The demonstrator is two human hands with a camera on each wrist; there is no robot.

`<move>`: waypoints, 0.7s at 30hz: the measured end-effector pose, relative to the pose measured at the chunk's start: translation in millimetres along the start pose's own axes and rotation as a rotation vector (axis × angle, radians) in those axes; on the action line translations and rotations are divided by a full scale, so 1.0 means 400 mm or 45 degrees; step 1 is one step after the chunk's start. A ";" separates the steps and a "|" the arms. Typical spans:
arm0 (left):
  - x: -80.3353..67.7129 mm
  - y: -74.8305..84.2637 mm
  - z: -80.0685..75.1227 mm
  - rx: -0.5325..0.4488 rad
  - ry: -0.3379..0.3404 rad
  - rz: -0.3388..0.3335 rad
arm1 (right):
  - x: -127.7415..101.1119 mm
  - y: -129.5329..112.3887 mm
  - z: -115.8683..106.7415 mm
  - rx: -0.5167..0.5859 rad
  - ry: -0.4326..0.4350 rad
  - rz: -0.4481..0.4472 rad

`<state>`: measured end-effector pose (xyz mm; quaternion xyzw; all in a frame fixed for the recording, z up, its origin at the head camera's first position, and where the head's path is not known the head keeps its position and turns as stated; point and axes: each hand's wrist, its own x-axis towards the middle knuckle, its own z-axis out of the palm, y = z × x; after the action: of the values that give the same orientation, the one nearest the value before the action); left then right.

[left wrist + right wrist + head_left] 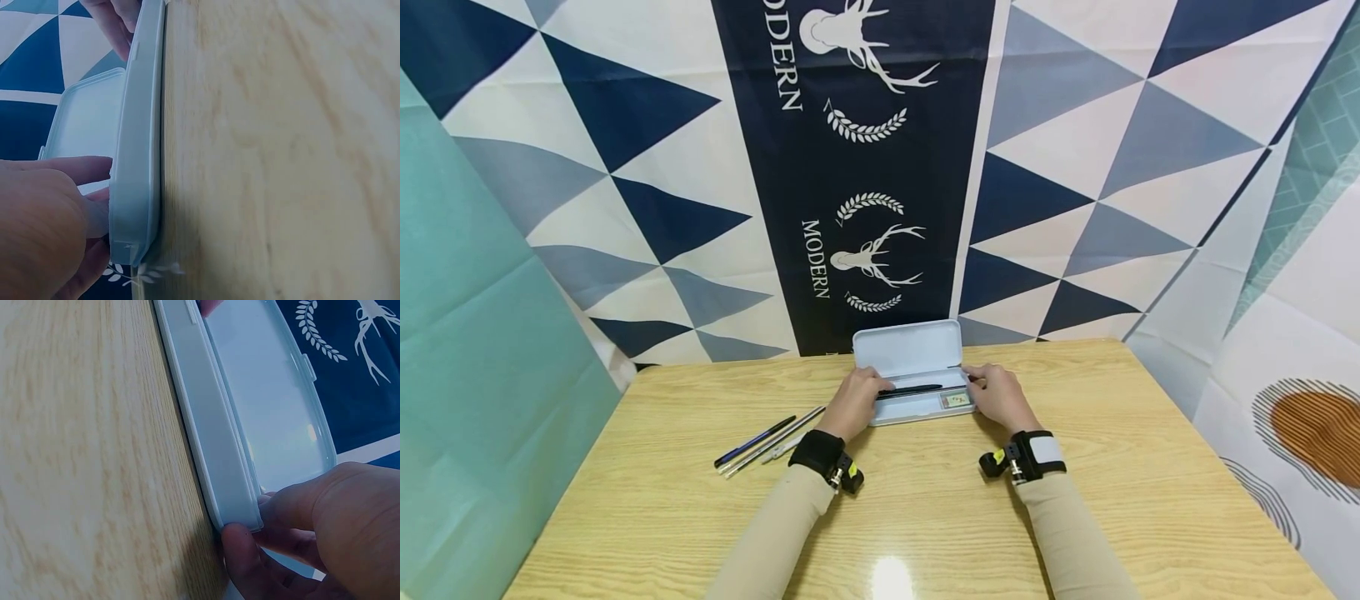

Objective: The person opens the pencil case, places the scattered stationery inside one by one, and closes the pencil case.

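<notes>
A pale blue pencil case (917,410) lies open at the table's far middle, its lid (907,346) tipped back against the backdrop. A black pen (913,389) lies lengthwise over the tray. My left hand (867,392) is curled at the case's left end and pinches the pen's left tip. At the right end, my right hand (983,386) grips the case, thumb on the front corner (240,540) and fingers inside. A small eraser-like block (957,401) sits in the tray. The wrist views show the case wall (134,156) (212,444) edge-on, with each hand (44,231) (325,531) clasping it.
To the left of the case, a blue pen (754,442), a silver pen (778,437) and a small pale item (782,450) lie loose on the wooden table (925,517). A patterned cloth backdrop (880,167) hangs right behind the case.
</notes>
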<state>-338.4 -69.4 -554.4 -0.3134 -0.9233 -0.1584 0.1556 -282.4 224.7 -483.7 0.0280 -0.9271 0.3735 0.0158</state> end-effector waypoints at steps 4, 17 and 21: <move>-0.003 0.004 -0.002 -0.034 -0.010 -0.010 | 0.000 0.001 0.001 -0.003 0.000 -0.006; -0.005 0.015 -0.011 0.054 -0.123 -0.015 | 0.002 0.001 0.001 -0.017 -0.003 0.004; -0.006 0.016 -0.014 0.050 -0.136 -0.030 | 0.004 0.003 0.002 -0.025 0.001 0.005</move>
<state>-331.3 -68.0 -549.0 -0.3075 -0.9368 -0.1252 0.1103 -284.0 225.0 -485.0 0.0257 -0.9307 0.3645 0.0156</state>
